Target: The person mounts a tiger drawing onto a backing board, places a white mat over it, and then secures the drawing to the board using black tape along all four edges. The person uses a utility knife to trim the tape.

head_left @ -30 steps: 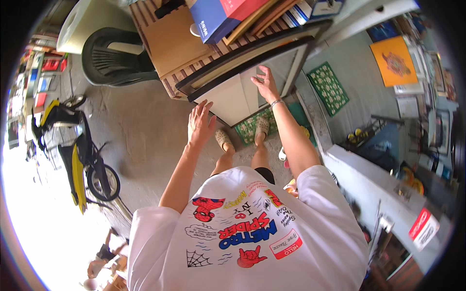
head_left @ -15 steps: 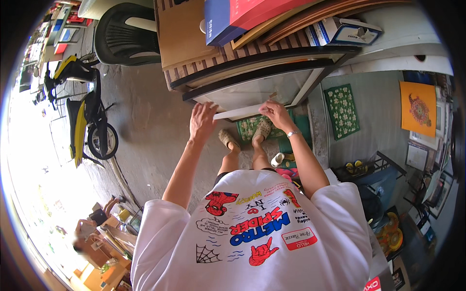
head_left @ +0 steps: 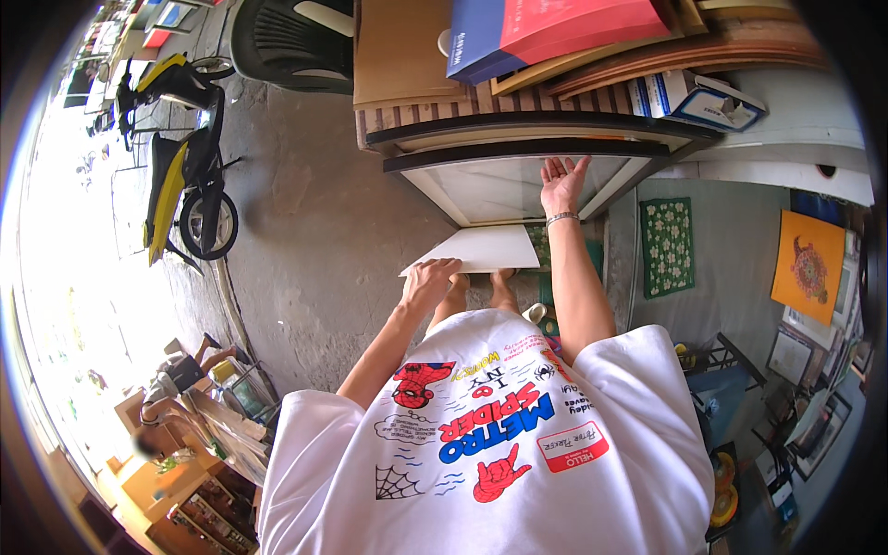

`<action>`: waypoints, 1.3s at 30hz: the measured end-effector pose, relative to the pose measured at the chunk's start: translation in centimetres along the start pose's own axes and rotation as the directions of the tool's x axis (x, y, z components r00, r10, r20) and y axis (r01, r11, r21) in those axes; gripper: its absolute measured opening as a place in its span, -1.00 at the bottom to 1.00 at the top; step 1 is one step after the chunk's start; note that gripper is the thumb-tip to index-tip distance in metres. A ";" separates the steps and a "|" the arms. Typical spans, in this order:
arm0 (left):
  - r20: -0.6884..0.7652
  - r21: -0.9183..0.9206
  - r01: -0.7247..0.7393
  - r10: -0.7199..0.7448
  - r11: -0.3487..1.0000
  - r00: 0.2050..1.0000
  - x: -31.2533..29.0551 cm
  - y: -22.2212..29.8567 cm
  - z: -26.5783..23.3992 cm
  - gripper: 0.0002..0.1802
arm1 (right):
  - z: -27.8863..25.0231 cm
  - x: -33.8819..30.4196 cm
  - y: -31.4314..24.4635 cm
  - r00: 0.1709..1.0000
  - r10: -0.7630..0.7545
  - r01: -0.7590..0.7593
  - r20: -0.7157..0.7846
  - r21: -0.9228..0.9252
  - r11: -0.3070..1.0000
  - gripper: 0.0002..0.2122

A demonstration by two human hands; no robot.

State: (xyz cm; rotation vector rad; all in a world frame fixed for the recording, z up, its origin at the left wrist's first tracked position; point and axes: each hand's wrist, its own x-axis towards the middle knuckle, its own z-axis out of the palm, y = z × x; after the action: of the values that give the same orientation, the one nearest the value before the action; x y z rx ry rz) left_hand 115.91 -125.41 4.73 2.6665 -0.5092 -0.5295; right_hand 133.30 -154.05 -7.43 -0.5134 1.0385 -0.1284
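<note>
A flat white board (head_left: 486, 250) is gripped by its near edge in my left hand (head_left: 429, 283), low in front of my legs. My right hand (head_left: 562, 188) is raised, with its palm turned up and fingers stretched out and holding nothing. It is in front of the clear pane of a black-edged frame (head_left: 518, 154), just below the dark top rim; whether the fingertips touch it I cannot tell. The frame leans upright against a slatted wooden stand. My feet are mostly hidden behind the board.
Cardboard (head_left: 407, 65), a blue and red box (head_left: 555, 32) and a small white-blue box (head_left: 708, 100) lie on top of the stand. A dark plastic chair (head_left: 291, 46) and a yellow-black motorbike (head_left: 190, 157) are at the left. A green flowered mat (head_left: 666, 247) lies at the right.
The white board has come away from the frame toward me and tilted to show its face. My left hand drew back with it; my right hand let go and rose to the pane.
</note>
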 end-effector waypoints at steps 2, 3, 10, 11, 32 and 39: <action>-0.027 -0.029 -0.003 0.002 1.000 1.000 -0.8 0.2 0.0 -0.64 | 0.1 0.1 0.0 1.000 0.002 -0.002 0.012 0.009 1.000 -0.28; -0.035 -0.043 0.000 -0.001 0.999 0.999 -1.3 0.3 0.0 -0.63 | 0.0 0.0 -0.1 1.000 -0.006 0.006 0.028 0.003 1.000 -0.28; -0.033 -0.104 0.038 -0.042 0.994 0.999 -3.7 1.0 -0.6 -0.74 | -0.6 -1.1 -0.6 0.994 0.078 -0.086 0.075 0.115 0.990 -0.36; -0.069 -0.115 0.017 -0.025 0.993 0.997 -4.0 1.1 -0.7 -0.79 | -0.7 -1.1 -0.6 0.991 0.097 -0.109 0.090 0.145 0.983 -0.36; -0.078 -0.118 -0.001 -0.008 0.993 0.997 -7.0 -0.3 -2.4 -0.69 | -6.9 -19.7 -10.7 0.899 -0.381 0.410 0.217 -0.110 0.905 -0.73; -0.011 -0.089 -0.013 0.012 0.996 1.000 -4.5 -0.4 -3.1 -0.62 | -10.8 -24.2 -27.7 0.798 -0.595 0.602 0.097 -0.157 0.783 -0.62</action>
State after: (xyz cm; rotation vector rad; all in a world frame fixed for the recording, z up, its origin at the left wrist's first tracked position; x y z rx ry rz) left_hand 113.45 -122.31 8.52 2.5790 -0.4875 -0.5213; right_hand 115.51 -173.87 20.20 -1.0043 0.8151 -0.5940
